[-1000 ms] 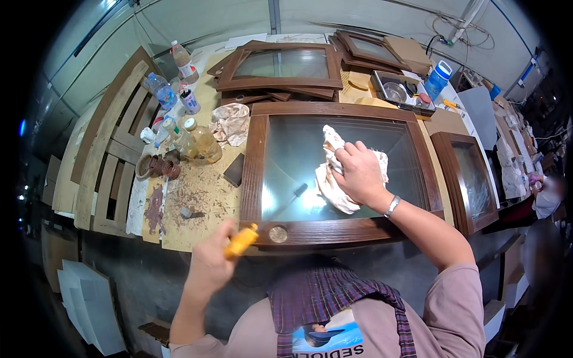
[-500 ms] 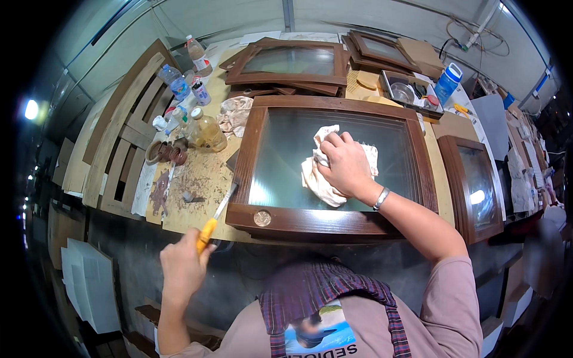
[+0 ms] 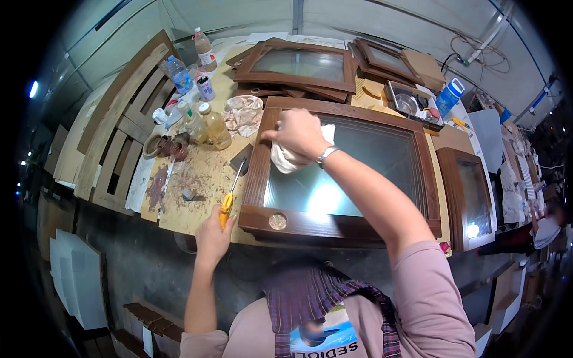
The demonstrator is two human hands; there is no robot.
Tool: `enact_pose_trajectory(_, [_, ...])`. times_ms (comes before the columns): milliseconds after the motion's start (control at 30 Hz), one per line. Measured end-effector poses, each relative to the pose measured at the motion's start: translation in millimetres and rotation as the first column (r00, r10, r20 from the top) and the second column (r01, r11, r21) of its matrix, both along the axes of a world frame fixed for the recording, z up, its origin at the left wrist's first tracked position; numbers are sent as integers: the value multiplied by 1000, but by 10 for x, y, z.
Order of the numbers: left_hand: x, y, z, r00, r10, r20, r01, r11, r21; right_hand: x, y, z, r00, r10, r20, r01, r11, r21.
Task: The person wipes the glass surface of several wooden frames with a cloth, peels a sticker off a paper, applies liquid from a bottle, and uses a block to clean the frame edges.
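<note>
A brown wooden-framed glass panel (image 3: 341, 221) lies in front of me on the workbench. My right hand (image 3: 300, 135) is closed on a crumpled white cloth (image 3: 289, 160) near the far left corner of the glass (image 3: 364, 161), its fingers reaching over the frame's left side. At the near left corner of the frame, my left hand (image 3: 213, 237) grips a yellow-handled utility knife (image 3: 226, 209). Its thin blade points away from me, beside the frame's left edge and near a small dark square pad (image 3: 242, 159). A round tan disc (image 3: 277, 221) sits on the near rail.
More framed panels (image 3: 296, 64) are stacked at the back, and another (image 3: 470, 200) stands at right. Bottles (image 3: 215, 128), a crumpled rag (image 3: 243, 115) and brown-stained cups (image 3: 173, 149) occupy the bench's left. A tool tray (image 3: 412, 101) and blue bottle (image 3: 449, 96) are at back right.
My right hand has swept the cloth left and away from me, from mid-glass to the far left corner. My left hand has shifted right with the knife, whose blade now points more steeply away.
</note>
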State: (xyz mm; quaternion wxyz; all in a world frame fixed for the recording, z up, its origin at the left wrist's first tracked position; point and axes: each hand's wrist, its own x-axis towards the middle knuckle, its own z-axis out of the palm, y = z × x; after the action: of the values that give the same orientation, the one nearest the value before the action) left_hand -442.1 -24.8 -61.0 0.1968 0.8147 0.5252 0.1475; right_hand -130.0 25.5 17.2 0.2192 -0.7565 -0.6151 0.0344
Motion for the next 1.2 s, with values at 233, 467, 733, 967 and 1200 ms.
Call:
enact_pose_trajectory(233, [-150, 200, -137, 992, 8, 124, 2, 996, -84, 184, 232, -166, 997, 28, -71, -32, 998, -58])
enact_pose_trajectory(467, [-146, 502, -68, 962, -98, 254, 112, 993, -40, 169, 342, -23, 992, 2, -125, -33, 969, -243])
enact_pose_trajectory(733, [16, 789, -324, 947, -110, 301, 141, 987, -81, 167, 344, 37, 983, -9, -186, -48, 954, -297])
enact_pose_trajectory(967, [54, 1228, -715, 995, -2, 102, 12, 995, -98, 230, 341, -38, 975, -19, -223, -42, 964, -264])
enact_pose_trajectory(1200, [416, 1646, -1077, 968, 94, -234, -115, 991, -74, 18, 365, 114, 936, -89, -339, -55, 918, -393])
